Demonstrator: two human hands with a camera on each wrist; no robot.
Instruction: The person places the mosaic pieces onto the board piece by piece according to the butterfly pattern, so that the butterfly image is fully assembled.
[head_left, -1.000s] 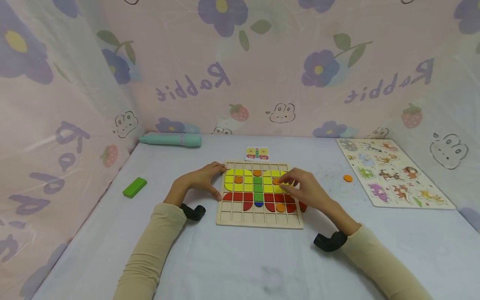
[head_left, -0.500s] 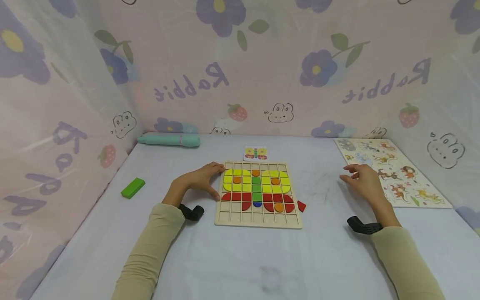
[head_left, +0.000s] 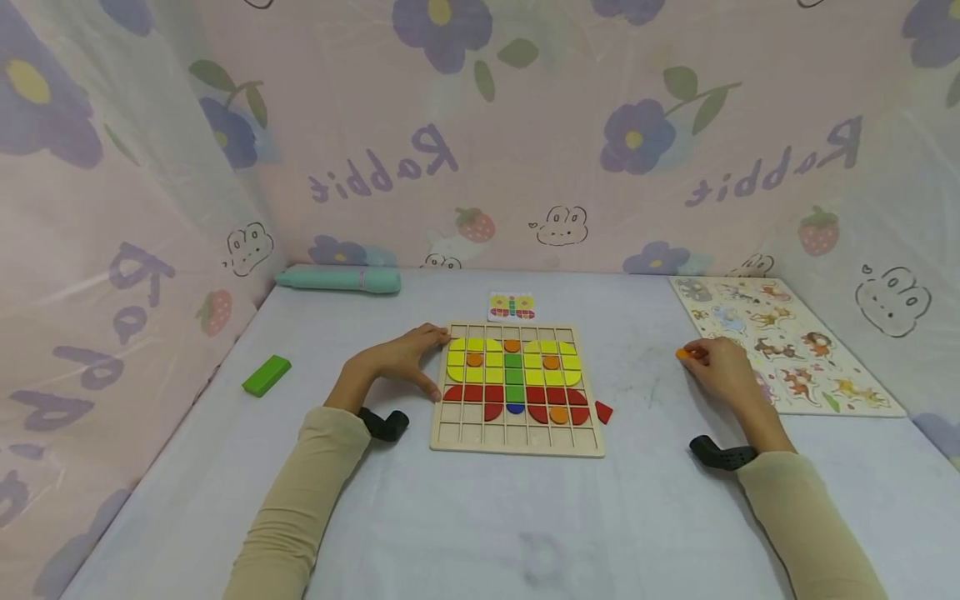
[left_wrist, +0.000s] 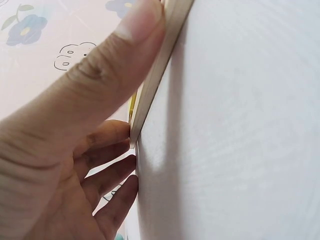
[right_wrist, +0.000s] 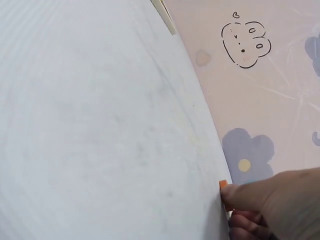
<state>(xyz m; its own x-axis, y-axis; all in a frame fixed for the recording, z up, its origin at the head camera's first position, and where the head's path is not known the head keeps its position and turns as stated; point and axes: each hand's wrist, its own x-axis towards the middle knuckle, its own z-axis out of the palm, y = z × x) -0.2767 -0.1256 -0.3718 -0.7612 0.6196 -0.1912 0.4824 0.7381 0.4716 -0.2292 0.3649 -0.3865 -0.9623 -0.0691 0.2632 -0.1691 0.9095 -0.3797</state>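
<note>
My left hand point(head_left: 405, 358) rests against the left side of a wooden grid board point(head_left: 491, 437). In the left wrist view its thumb point(left_wrist: 142, 22) and fingertips touch the board's edge. Yellow, red, green, blue and orange pieces lie in the board's cells in a butterfly-like pattern. Off to the right of the board, my right hand point(head_left: 723, 368) pinches an orange disc point(head_left: 682, 354) between thumb and fingers. The right wrist view shows that disc edge-on at the thumb tip. One orange disc point(head_left: 558, 415) sits among the red pieces at the board's lower right.
Just right of the board lies a red piece point(head_left: 603, 412). Behind the board is a small pattern card point(head_left: 512, 307). An animal puzzle board point(head_left: 813, 367) lies at the right, partly behind my right hand. At the left are a green block point(head_left: 267, 376) and a teal tube-shaped object point(head_left: 341, 280).
My right hand has left the board's yellow pieces, moved right, and picked up the orange disc that lay beside the puzzle board. The left hand stays at the board's edge.
</note>
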